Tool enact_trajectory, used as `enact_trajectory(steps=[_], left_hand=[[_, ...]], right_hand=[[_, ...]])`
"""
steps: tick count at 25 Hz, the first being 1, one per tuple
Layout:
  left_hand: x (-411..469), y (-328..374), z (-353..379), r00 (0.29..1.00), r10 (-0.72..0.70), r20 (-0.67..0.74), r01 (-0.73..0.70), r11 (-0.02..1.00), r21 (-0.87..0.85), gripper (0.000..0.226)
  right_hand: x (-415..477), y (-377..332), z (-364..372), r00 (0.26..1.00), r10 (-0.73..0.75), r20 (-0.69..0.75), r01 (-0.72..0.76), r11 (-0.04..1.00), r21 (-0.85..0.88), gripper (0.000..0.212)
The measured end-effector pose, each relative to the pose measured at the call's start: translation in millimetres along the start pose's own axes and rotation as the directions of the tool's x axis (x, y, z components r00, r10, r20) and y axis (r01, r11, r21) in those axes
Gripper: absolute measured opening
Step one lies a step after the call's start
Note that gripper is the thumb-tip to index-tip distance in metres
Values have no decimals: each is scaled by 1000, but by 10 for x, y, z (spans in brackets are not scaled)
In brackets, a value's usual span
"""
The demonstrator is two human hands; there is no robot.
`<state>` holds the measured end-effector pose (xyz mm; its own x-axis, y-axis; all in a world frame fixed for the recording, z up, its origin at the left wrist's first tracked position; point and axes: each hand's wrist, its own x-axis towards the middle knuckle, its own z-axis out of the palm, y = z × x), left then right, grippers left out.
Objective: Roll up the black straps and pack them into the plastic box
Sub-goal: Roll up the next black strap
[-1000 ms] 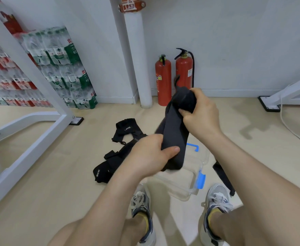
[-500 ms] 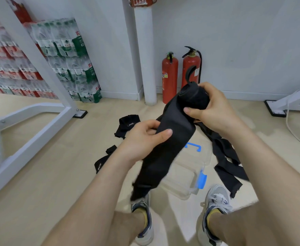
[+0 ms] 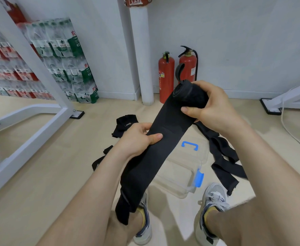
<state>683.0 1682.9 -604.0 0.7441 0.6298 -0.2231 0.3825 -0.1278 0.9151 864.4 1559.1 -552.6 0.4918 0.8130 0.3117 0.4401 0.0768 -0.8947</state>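
A crumpled black strap [image 3: 126, 125] lies on the pale floor at the left. The left hand [image 3: 138, 137] pinches the flat middle of a wide black fabric strap [image 3: 156, 157], thumb on top. On the floor below sits the clear plastic box with blue latches [image 3: 181, 174]. The right hand [image 3: 214, 107] curls round the strap's rolled upper end. More loose black straps [image 3: 222, 157] sprawl just right of the box.

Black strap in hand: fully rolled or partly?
Partly. Right hand grips the coiled end of the wide black fabric strap; the rest runs flat through the left hand.
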Motion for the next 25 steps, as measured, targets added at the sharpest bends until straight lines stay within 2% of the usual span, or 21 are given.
enact_trajectory(steps=[1, 4, 5, 7, 8, 12, 15, 17, 19, 21, 22, 23, 25], left_hand=[[2, -13, 4, 1000, -13, -7, 13, 1000, 7, 45], [80, -88, 16, 998, -48, -32, 49, 999, 18, 76], [54, -40, 25, 999, -44, -18, 45, 999, 17, 69], [41, 14, 46, 999, -33, -1, 33, 999, 3, 36], [54, 12, 52, 1000, -30, -4, 30, 1000, 1, 27], [38, 13, 88, 1000, -18, 0, 18, 999, -27, 14], [28, 3, 93, 999, -49, 6, 49, 998, 28, 12], [28, -19, 77, 996, -74, 53, 70, 995, 75, 17], [13, -16, 60, 991, -63, 122, 46, 990, 132, 47], [26, 20, 62, 988, 85, 131, -93, 994, 52, 80], [34, 50, 72, 978, 174, 116, -170, 984, -46, 82], [43, 80, 87, 965, 239, 107, -221, 963, -155, 76], [24, 169, 139, 959, 263, 110, -223, 932, -288, 54]], right_hand=[[0, -5, -2, 1000, 0, 5, 0, 1000, 1, 43], [9, -2, -10, 1000, -1, 15, 1, 1000, -9, 44], [8, -1, -18, 1000, -1, 19, 2, 1000, -12, 44], [5, -6, -33, 999, -2, 35, 3, 1000, -20, 43], [4, -11, -39, 999, -4, 42, 5, 1000, -23, 42], [7, -29, -70, 998, 1, 68, 2, 999, -47, 41], [-12, -50, -76, 995, -5, 100, 13, 996, -84, 38], [-28, -89, -69, 990, -7, 138, 21, 995, -98, 37], [-33, -146, -94, 985, -2, 171, 6, 1000, -25, 37], [-31, -198, -134, 978, -7, 210, -1, 999, 39, 36], [-36, -212, -142, 971, -14, 237, 6, 999, 34, 36], [-40, -217, -139, 963, -14, 268, 6, 1000, 28, 37], [-47, -217, -119, 945, -2, 326, -8, 1000, 30, 39]])
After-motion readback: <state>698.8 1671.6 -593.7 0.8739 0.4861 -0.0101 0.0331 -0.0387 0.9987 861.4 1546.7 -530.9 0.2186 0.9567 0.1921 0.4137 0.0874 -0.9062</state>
